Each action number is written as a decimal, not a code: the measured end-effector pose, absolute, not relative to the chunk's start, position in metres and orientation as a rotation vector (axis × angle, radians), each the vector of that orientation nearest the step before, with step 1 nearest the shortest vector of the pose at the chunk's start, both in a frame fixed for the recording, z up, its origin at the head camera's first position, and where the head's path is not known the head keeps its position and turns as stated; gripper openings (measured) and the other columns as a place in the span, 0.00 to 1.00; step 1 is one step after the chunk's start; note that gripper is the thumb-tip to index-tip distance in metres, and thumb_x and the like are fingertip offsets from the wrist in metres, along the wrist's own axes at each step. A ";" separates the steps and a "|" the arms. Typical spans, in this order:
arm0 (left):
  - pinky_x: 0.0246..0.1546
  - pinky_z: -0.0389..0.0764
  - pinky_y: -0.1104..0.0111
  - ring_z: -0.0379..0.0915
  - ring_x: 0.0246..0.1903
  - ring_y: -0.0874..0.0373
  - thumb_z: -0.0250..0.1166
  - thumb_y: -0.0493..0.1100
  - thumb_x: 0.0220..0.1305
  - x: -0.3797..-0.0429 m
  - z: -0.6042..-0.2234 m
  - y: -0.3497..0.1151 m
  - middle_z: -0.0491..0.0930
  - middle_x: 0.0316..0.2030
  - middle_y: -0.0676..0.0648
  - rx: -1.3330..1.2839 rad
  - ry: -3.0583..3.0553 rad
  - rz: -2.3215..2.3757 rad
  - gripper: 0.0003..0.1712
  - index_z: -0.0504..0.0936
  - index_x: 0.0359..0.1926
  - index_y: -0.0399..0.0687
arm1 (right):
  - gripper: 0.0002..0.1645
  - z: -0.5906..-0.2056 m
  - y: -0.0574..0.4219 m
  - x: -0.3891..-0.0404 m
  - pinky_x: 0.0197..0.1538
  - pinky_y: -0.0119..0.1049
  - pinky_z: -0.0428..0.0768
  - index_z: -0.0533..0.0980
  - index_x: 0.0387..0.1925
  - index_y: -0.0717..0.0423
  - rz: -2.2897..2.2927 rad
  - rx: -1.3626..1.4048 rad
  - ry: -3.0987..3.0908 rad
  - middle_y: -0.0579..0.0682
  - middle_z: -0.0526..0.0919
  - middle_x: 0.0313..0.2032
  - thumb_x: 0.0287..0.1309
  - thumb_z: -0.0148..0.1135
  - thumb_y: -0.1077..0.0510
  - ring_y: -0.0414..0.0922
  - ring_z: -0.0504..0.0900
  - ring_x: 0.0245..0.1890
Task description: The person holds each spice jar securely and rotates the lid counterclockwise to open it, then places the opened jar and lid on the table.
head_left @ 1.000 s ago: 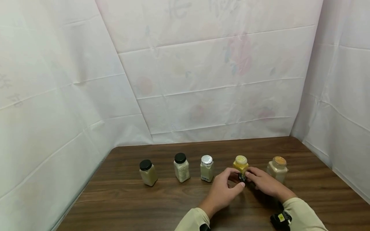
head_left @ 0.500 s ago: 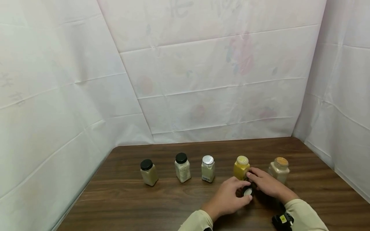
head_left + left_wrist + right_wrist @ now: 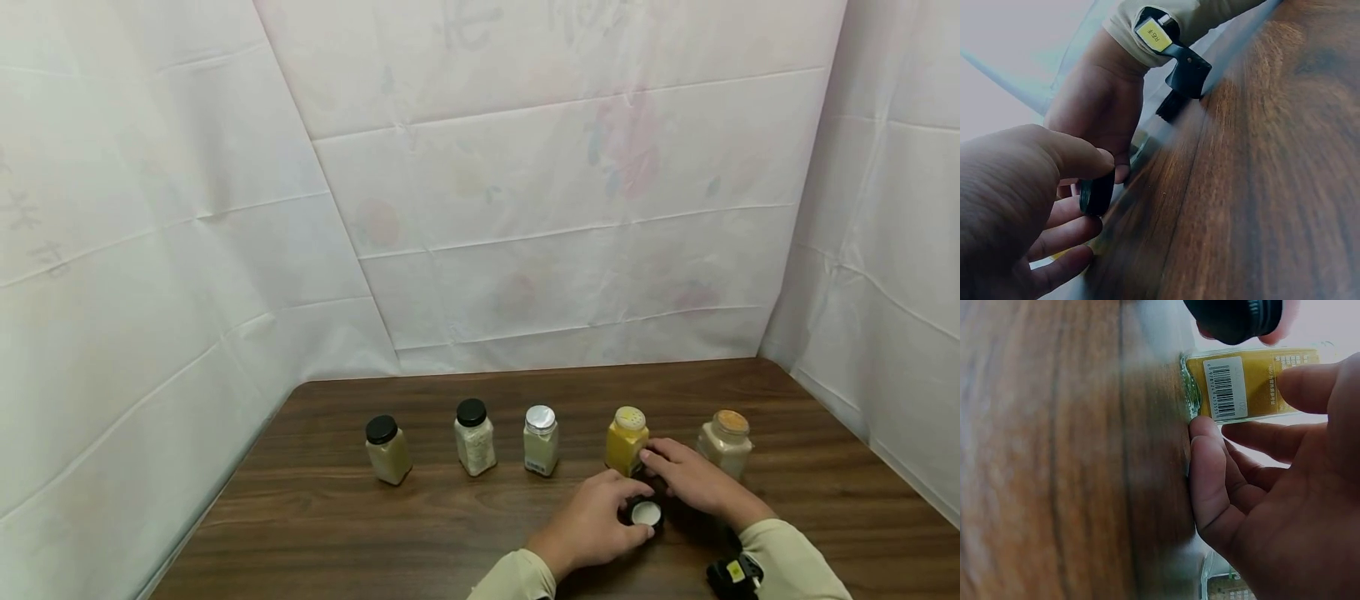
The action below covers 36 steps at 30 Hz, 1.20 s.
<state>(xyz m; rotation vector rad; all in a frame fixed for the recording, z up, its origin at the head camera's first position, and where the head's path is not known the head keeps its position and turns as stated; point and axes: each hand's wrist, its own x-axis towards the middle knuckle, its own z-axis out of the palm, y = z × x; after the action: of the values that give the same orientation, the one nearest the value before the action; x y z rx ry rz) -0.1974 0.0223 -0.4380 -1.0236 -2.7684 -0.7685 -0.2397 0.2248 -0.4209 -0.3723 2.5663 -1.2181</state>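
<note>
My left hand (image 3: 592,518) pinches a black screw cap (image 3: 647,513) by its rim, between thumb and fingers. The cap's white inside faces up, low over the wood or on it; I cannot tell which. Just behind it stands a square glass spice jar of yellow powder (image 3: 624,443), upright, its pale shaker top bare. My right hand (image 3: 693,479) holds this jar at its right side, thumb on the labelled face (image 3: 1227,387) and the other fingers curled beside it. In the left wrist view, the cap (image 3: 1097,192) sits edge-on under the thumb.
Right of the yellow jar, partly behind my right hand, is a jar with an orange top (image 3: 727,429). To the left stand a silver-topped jar (image 3: 540,442) and two black-capped jars (image 3: 475,442), (image 3: 388,454). White cloth (image 3: 525,192) walls the wooden table (image 3: 337,533).
My left hand has carried the black cap away from the yellow jar, toward me and slightly right, tipping its white inside upward. The right hand has stayed at the jar.
</note>
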 end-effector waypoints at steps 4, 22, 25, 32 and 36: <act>0.30 0.67 0.84 0.67 0.33 0.78 0.69 0.55 0.58 -0.196 -0.438 0.023 0.77 0.42 0.65 -1.007 -2.799 -0.736 0.21 0.81 0.54 0.67 | 0.36 -0.420 0.224 -0.240 0.39 0.41 0.81 0.63 0.65 0.70 -1.209 -0.360 2.576 0.61 0.77 0.53 0.73 0.45 0.44 0.50 0.80 0.47; 0.31 0.66 0.84 0.68 0.33 0.78 0.70 0.56 0.58 -0.197 -0.438 0.024 0.78 0.40 0.66 -1.027 -2.811 -0.698 0.19 0.82 0.51 0.68 | 0.32 -0.420 0.225 -0.241 0.34 0.37 0.78 0.67 0.61 0.70 -1.208 -0.374 2.593 0.54 0.80 0.41 0.73 0.47 0.46 0.44 0.78 0.33; 0.31 0.66 0.84 0.68 0.33 0.78 0.70 0.56 0.57 -0.198 -0.439 0.024 0.78 0.39 0.65 -1.037 -2.804 -0.688 0.19 0.82 0.51 0.67 | 0.32 -0.420 0.224 -0.241 0.34 0.37 0.78 0.67 0.61 0.71 -1.206 -0.374 2.601 0.54 0.81 0.42 0.72 0.48 0.46 0.44 0.79 0.34; 0.32 0.66 0.85 0.67 0.33 0.78 0.70 0.57 0.57 -0.199 -0.440 0.024 0.77 0.39 0.66 -1.056 -2.804 -0.680 0.18 0.83 0.50 0.67 | 0.31 -0.416 0.222 -0.238 0.33 0.37 0.79 0.68 0.60 0.72 -1.187 -0.354 2.634 0.53 0.83 0.40 0.71 0.50 0.48 0.44 0.81 0.34; 0.33 0.66 0.85 0.68 0.34 0.78 0.70 0.57 0.57 -0.199 -0.440 0.024 0.77 0.39 0.65 -1.070 -2.790 -0.666 0.18 0.83 0.50 0.67 | 0.31 -0.414 0.222 -0.237 0.32 0.36 0.79 0.69 0.60 0.72 -1.167 -0.346 2.656 0.52 0.82 0.37 0.71 0.50 0.48 0.43 0.80 0.31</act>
<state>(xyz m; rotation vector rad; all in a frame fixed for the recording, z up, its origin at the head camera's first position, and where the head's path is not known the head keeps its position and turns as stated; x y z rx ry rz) -0.1986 0.0236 -0.4402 -1.0700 -2.7903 -0.6663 -0.2372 0.2216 -0.4143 -0.3456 2.6563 -1.1668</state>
